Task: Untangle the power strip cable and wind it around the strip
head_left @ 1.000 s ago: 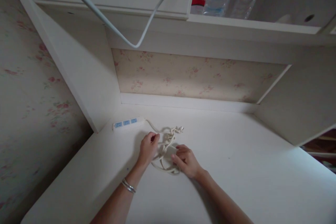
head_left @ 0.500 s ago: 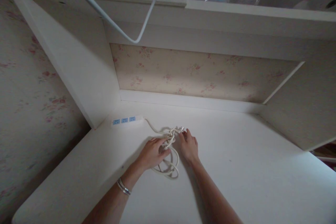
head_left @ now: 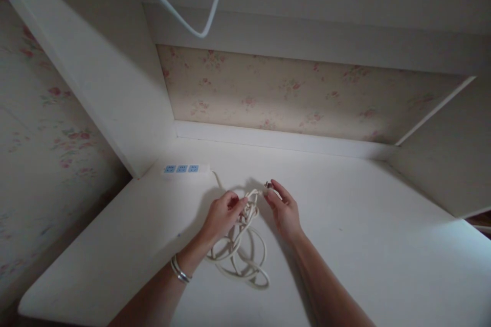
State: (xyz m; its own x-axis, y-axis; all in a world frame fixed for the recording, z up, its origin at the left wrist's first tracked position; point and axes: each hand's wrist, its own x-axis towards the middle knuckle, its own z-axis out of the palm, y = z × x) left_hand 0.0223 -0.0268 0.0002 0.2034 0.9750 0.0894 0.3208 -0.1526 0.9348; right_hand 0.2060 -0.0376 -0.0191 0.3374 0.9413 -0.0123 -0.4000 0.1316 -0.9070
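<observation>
A tangled white power cord (head_left: 251, 240) hangs and lies in loops between my hands. My left hand (head_left: 226, 212) pinches the cord's knotted upper part, thumb and fingers closed on it. The plug (head_left: 267, 187) at the cord's end is in my right hand (head_left: 284, 209), gripped between thumb and fingers with its metal pins facing up and away. From the tangle the cord runs back to a white power strip (head_left: 186, 169) with three blue sockets, flat on the white desk (head_left: 368, 245).
White side panels (head_left: 95, 61) flank the desk, with a flowered wall (head_left: 245, 92) behind. A shelf (head_left: 345, 5) overhangs the back. A bent pale rod or cable (head_left: 201, 34) hangs at the upper left.
Both hands have lifted a little, raising the tangle; its lower loops have spread wider. My right hand now grips the plug. The camera view has tilted down.
</observation>
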